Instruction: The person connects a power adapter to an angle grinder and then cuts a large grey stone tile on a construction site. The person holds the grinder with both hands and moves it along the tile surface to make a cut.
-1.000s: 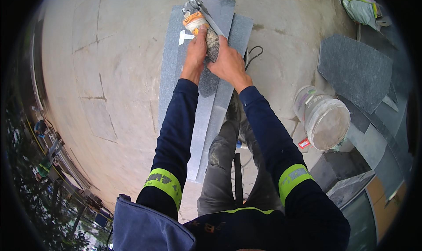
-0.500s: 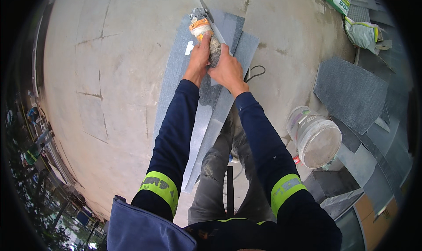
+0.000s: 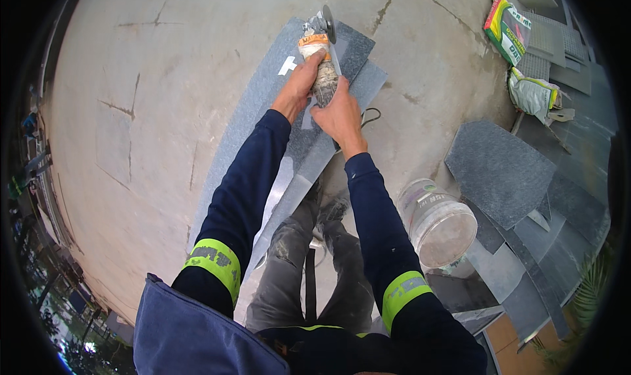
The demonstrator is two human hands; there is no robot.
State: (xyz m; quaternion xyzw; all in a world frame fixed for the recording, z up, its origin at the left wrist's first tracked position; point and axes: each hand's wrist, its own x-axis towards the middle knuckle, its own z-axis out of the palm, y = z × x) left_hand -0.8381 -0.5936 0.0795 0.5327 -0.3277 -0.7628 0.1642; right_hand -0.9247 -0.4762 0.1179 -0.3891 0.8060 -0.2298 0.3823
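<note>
An orange-banded, dust-caked angle grinder (image 3: 325, 79) lies between my hands, its head and round disc (image 3: 329, 25) at the far end of a grey stone slab (image 3: 263, 89). My left hand (image 3: 301, 86) is wrapped round the grinder's body from the left. On the other side, my right hand (image 3: 343, 115) closes at its rear end; the fingers underneath are hidden. A thin pale strip (image 3: 337, 58) runs beside the grinder toward my right index finger; I cannot tell whether that finger touches it. White tape (image 3: 287, 65) marks the slab left of the grinder.
A second grey slab (image 3: 368, 79) lies under the first. Behind my right wrist loops a dark cable (image 3: 373, 115). To the right stand a lidded bucket (image 3: 444, 227), stacked slab pieces (image 3: 503, 171), a pale sack (image 3: 532, 95) and a green-yellow bag (image 3: 507, 30). My legs (image 3: 289, 263) straddle the slabs' near end.
The view has shifted, showing more of the right-hand pile. The grinder's disc now shows more of its face and sits slightly nearer the slab's far edge. Both hands stay on the grinder.
</note>
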